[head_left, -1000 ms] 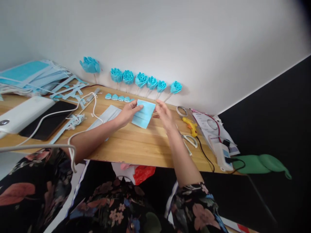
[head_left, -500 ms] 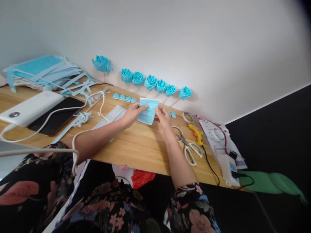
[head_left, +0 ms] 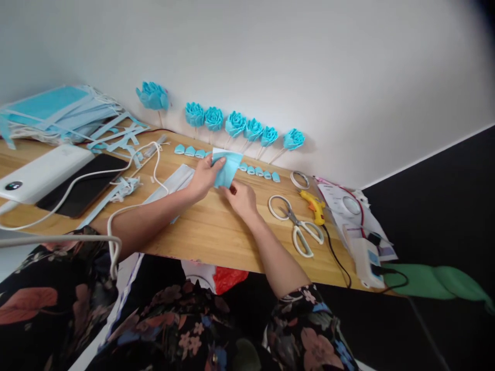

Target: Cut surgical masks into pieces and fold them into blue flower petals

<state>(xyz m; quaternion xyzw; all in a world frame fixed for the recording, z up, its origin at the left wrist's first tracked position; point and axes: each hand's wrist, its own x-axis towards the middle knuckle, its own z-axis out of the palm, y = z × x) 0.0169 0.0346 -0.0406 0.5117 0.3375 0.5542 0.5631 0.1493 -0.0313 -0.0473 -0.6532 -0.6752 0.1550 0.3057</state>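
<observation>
Between my hands, above the table, is a light blue piece of face-mask fabric (head_left: 229,167). My left hand (head_left: 204,178) pinches its left edge, thumb on top. At the lower right corner my right hand (head_left: 240,198) has its fingers closed on the fabric. Behind it, a row of small folded blue petals (head_left: 258,171) runs along the table, partly hidden by the fabric and my left hand. Several blue fabric roses (head_left: 235,123) on thin sticks lean against the wall. Left of my hands lies a pale flat mask piece (head_left: 178,180), partly under my left forearm.
On the right lie white-handled scissors (head_left: 296,222), a yellow glue gun (head_left: 314,207), a roll of tape (head_left: 299,180) and a power strip (head_left: 367,263). On the left are a mask stack (head_left: 58,111), fabric strips (head_left: 119,136), a white power bank (head_left: 48,172), a phone (head_left: 83,185) and a white cable (head_left: 157,170).
My right hand has moved from the fabric's right edge down to its lower corner. The fabric has tilted and curved, and more petals show to its right. The view has shifted slightly.
</observation>
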